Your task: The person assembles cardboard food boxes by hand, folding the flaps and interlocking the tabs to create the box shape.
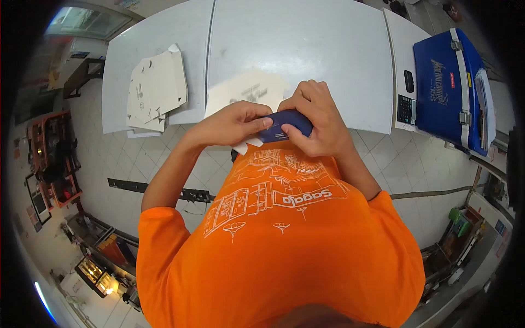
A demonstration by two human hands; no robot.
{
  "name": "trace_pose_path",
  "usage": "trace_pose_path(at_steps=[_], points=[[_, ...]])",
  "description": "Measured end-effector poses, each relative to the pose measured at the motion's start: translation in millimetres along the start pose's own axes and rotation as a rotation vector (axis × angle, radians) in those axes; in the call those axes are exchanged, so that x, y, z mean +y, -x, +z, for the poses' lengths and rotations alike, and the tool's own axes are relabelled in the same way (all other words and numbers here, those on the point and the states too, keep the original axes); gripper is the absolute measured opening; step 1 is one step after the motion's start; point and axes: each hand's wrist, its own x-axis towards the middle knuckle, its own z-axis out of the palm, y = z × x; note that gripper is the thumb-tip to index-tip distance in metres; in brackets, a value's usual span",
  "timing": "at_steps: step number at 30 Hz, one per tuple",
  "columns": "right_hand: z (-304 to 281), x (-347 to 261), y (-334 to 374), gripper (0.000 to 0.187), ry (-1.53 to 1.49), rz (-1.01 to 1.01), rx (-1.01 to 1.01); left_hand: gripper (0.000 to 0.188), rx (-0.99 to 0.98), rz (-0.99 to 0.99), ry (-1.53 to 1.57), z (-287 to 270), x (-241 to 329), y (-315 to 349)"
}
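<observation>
A dark blue piece (281, 127) with small pale print is held between my two hands, close to my body at the table's front edge. My left hand (240, 121) closes on its left end, thumb on top. On its right end, my right hand (317, 117) has its fingers curled over the far side and its thumb pressing the printed face. Just beyond, a cream cardboard sheet (246, 90) with dark print is smeared by motion. Whether that sheet joins the blue piece, I cannot tell. A small white flap (240, 147) shows below my left hand.
Flat cream cardboard blanks (158, 85) lie stacked on the left of the white table (301, 41). At the right stand a large blue case (448, 87) with metal latches, a calculator (406, 109) and a small black object (408, 81). Shelves (54, 158) line the left wall.
</observation>
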Motion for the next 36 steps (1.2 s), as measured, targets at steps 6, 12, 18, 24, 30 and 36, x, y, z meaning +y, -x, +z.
trace_pose_path(at_steps=[6,12,18,24,30,36], points=[[6.5,7.9,18.3,0.012,-0.087,0.247,0.393,0.033,-0.144,-0.043,0.36,17.1,-11.8,-8.2],[-9.1,17.3,22.8,0.015,-0.103,0.145,-0.18,0.037,-0.142,0.02,0.165,19.0,-3.8,-13.3],[1.0,10.4,8.5,0.031,0.037,0.1,0.499,0.028,0.365,0.266,0.538,20.7,5.3,-32.1],[15.1,18.1,16.1,0.048,0.05,-0.034,0.25,0.025,0.646,0.654,1.017,39.1,21.5,-45.7],[20.0,28.6,11.7,0.052,0.108,-0.12,0.406,0.025,0.748,0.691,1.024,79.9,25.1,-54.3],[4.3,18.8,16.9,0.056,-0.076,-0.055,0.102,0.025,0.775,0.76,0.931,62.0,4.2,-49.2]])
